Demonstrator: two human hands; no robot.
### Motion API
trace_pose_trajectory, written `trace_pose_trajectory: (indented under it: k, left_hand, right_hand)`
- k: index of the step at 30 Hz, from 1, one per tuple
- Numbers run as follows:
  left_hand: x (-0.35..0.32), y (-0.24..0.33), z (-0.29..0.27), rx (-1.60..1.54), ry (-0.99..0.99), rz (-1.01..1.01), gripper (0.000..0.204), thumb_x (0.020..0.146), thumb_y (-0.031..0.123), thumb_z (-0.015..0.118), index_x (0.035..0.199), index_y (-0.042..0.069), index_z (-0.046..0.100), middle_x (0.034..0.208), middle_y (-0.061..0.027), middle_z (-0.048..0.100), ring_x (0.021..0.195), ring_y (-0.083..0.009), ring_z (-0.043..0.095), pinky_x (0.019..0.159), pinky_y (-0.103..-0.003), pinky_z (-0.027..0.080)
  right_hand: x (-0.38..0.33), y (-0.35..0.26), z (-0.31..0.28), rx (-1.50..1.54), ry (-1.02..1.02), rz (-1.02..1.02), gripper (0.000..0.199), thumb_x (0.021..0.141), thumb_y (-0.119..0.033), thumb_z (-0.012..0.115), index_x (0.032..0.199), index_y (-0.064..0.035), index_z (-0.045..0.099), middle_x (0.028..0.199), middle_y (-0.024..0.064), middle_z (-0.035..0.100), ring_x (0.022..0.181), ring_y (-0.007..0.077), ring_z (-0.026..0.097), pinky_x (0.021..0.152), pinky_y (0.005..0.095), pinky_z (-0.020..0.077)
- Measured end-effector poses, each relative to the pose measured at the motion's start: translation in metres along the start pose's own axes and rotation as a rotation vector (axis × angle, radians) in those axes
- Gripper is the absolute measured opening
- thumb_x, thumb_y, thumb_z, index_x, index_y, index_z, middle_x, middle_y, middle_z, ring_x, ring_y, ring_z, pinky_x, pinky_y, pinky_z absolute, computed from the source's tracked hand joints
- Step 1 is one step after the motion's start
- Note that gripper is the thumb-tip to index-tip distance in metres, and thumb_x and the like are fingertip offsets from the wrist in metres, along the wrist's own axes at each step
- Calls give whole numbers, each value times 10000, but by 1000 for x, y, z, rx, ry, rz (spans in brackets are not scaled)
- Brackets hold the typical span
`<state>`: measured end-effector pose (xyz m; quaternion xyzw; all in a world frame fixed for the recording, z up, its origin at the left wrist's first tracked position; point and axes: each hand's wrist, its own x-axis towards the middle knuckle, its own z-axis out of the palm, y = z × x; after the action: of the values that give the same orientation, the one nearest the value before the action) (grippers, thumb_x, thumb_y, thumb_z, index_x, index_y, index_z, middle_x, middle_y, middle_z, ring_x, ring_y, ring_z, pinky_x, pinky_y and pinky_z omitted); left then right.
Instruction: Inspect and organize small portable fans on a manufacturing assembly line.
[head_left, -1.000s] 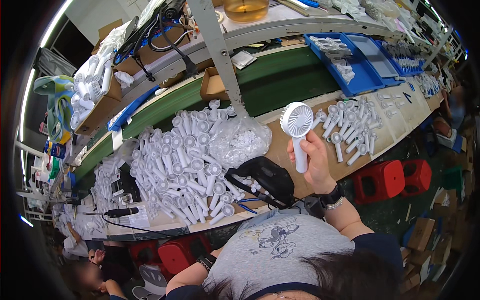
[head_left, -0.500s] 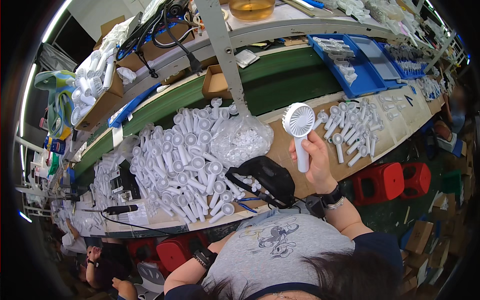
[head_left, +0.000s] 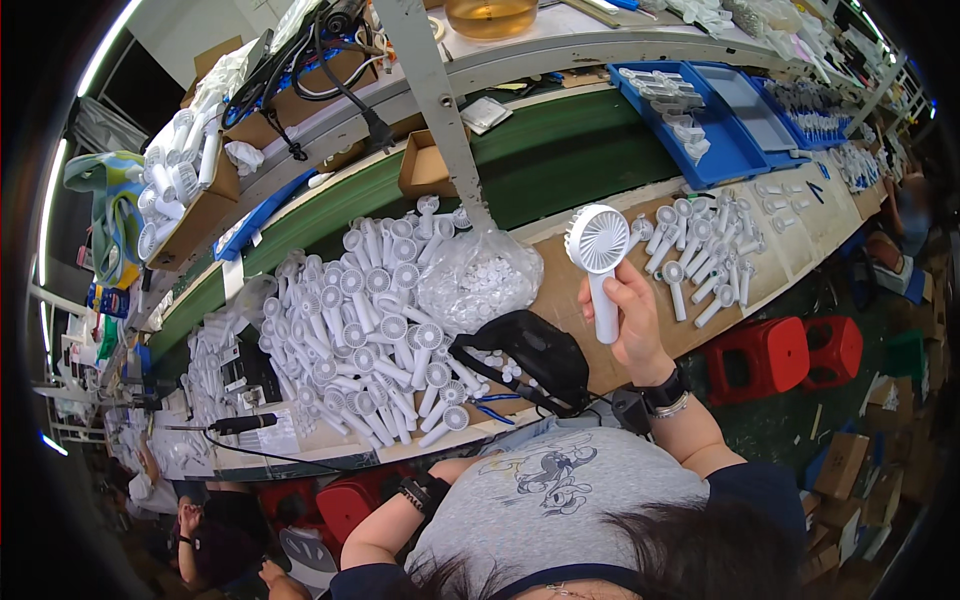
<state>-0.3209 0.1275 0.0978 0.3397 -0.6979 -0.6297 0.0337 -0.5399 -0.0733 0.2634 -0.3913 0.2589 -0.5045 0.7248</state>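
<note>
The right hand (head_left: 632, 325) has its grip closed round the handle of a white handheld fan (head_left: 600, 262), held upright above the tabletop (head_left: 560, 290), round grille head at the top and turned toward the camera. The fingers wrap the lower handle, so its base is hidden. The left hand is not to be seen: the left forearm (head_left: 395, 520) runs down under the tabletop's near edge, and what its grip does cannot be told.

Just left of the fan lies a clear bag of small white parts (head_left: 480, 280), with a black pouch (head_left: 530, 355) below it. Farther left, a heap of white fans (head_left: 370, 340) covers the tabletop; a smaller spread of fans (head_left: 700, 260) lies to the right. Blue trays (head_left: 720, 130) sit behind, red stools (head_left: 790, 355) below.

Against the earlier frames, the fan and hand hold much the same place and pose.
</note>
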Motion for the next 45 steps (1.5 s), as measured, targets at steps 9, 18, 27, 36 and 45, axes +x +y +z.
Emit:
trace_pose_trajectory:
  k: [9, 18, 27, 36, 45]
  left_hand:
    - [-4, -8, 0, -9, -43, -23, 408, 725, 323, 561, 990, 13, 539, 781, -186, 590, 780, -315, 571, 647, -387, 427]
    - [-9, -17, 2, -15, -83, -37, 406, 723, 324, 562, 980, 10, 545, 779, -188, 590, 781, -316, 571, 647, -387, 428]
    - [0, -20, -5, -18, -135, -52, 403, 721, 325, 563, 970, 7, 551, 778, -189, 590, 782, -318, 572, 648, -387, 429]
    - [2, -23, -7, -23, -180, -84, 401, 719, 326, 564, 960, 5, 557, 776, -191, 590, 783, -319, 572, 649, -388, 430]
    - [9, -24, -5, -40, -213, -115, 400, 717, 327, 564, 949, 2, 562, 775, -193, 590, 784, -321, 572, 649, -388, 431]
  right_hand:
    - [2, 0, 0, -6, -1, -10, 292, 817, -173, 435, 1050, 3, 448, 760, 98, 538, 628, 118, 486, 583, 224, 411]
    - [3, -4, -2, -22, 1, -24, 311, 814, -186, 442, 1067, -6, 445, 755, 96, 537, 626, 119, 485, 576, 222, 410]
    - [3, -6, -7, -19, -24, -10, 326, 814, -204, 444, 1075, -8, 440, 747, 92, 535, 623, 119, 485, 571, 219, 406]
    - [1, -7, -7, -45, -60, 55, 333, 825, -218, 421, 1075, 1, 434, 747, 94, 531, 627, 121, 481, 571, 217, 401]
    - [0, -8, -12, -39, -44, 81, 326, 827, -223, 425, 1061, 4, 436, 746, 96, 532, 620, 125, 488, 564, 221, 407]
